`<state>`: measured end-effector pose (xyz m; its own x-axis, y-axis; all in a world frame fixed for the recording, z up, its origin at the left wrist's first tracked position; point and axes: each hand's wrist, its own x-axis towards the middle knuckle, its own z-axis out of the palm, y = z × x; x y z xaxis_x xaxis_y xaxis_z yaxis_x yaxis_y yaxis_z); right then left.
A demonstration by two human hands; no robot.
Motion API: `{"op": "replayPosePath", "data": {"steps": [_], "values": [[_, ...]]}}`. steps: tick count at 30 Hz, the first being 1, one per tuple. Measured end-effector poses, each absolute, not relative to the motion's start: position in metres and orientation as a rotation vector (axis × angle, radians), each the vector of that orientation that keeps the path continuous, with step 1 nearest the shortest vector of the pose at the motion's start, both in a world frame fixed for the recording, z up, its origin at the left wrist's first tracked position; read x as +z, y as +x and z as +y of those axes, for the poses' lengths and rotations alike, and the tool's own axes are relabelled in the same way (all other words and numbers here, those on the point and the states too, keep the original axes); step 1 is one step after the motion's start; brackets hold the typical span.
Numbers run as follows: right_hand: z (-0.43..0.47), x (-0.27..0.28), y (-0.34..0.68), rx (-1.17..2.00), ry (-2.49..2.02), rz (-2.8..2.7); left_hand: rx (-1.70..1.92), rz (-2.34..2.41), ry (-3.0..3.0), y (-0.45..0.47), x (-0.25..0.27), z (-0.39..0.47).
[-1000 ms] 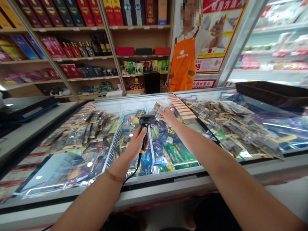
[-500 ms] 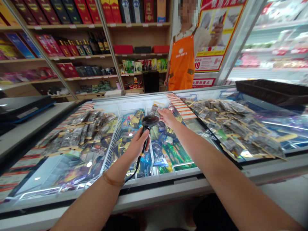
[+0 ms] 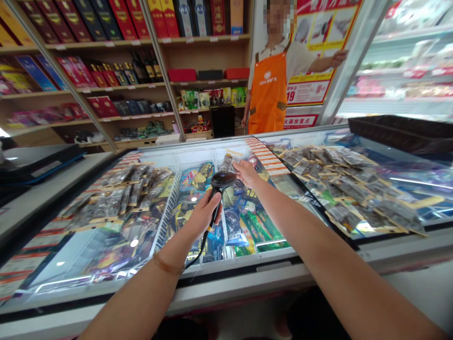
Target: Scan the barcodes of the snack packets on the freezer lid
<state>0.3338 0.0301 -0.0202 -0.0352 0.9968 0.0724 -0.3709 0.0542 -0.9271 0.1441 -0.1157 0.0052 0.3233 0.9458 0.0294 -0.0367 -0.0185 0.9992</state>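
My left hand (image 3: 207, 210) is wrapped round the handle of a black barcode scanner (image 3: 223, 178), its cable trailing down toward the freezer's front edge. Just beyond the scanner head, my right hand (image 3: 246, 172) pinches a small clear packet (image 3: 227, 163) with dark contents and a yellowish top strip. The scanner partly covers the packet's lower end. Both hands are above the chest freezer (image 3: 226, 278), over colourful bagged goods seen through its top. Similar packets lie in a pile on the left (image 3: 122, 193) and a larger pile on the right (image 3: 339, 174).
A person in an orange apron (image 3: 268, 94) stands behind the freezer, one arm stretched sideways. A black tray (image 3: 399, 134) rests at the right rear. Dark equipment (image 3: 38, 160) sits on the left counter. Shelves (image 3: 205, 40) of boxes and bottles line the back wall.
The person in the apron has extended a raised arm out to the right. My hands keep hold of the scanner and packet, with only a slight shift of the view.
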Motion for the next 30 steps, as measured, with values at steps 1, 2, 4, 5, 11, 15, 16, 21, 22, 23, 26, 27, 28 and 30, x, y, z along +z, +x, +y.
{"op": "replayPosePath", "data": {"steps": [1, 2, 4, 5, 11, 15, 16, 21, 22, 23, 26, 27, 28, 30], "values": [[0.030, -0.020, 0.334, 1.350, -0.858, -0.992, 1.000, 0.928, 1.339, 0.144, 0.005, -0.115], [0.029, -0.020, 0.334, 1.349, -0.856, -1.001, 1.005, 0.928, 1.336, 0.144, 0.004, -0.115], [0.028, -0.020, 0.333, 1.340, -0.859, -1.021, 1.014, 0.929, 1.331, 0.144, 0.001, -0.114], [0.028, -0.020, 0.333, 1.331, -0.866, -1.030, 1.017, 0.929, 1.332, 0.144, 0.000, -0.113], [0.024, -0.018, 0.330, 1.247, -0.956, -1.081, 1.142, 1.025, 1.331, 0.142, 0.007, -0.115], [0.022, -0.012, 0.322, 1.092, -1.163, -1.178, 1.281, 1.055, 1.158, 0.128, 0.032, -0.123], [0.022, -0.009, 0.316, 1.058, -1.214, -1.214, 1.306, 1.056, 1.123, 0.121, 0.039, -0.126], [0.022, 0.013, 0.255, 1.169, -1.174, -1.310, 1.383, 1.088, 1.107, 0.075, 0.064, -0.143], [0.022, 0.018, 0.236, 1.222, -1.146, -1.310, 1.402, 1.104, 1.114, 0.064, 0.066, -0.148], [0.022, 0.022, 0.217, 1.275, -1.125, -1.308, 1.420, 1.124, 1.113, 0.054, 0.066, -0.153], [0.016, 0.031, 0.156, 1.443, -1.073, -1.346, 1.457, 1.187, 1.068, 0.024, 0.062, -0.167], [0.013, 0.033, 0.137, 1.484, -1.067, -1.374, 1.465, 1.208, 1.046, 0.015, 0.060, -0.172], [0.010, 0.034, 0.120, 1.509, -1.065, -1.400, 1.472, 1.227, 1.024, 0.007, 0.058, -0.176], [0.005, 0.035, 0.090, 1.528, -1.074, -1.428, 1.490, 1.248, 0.986, -0.009, 0.056, -0.183]]}}
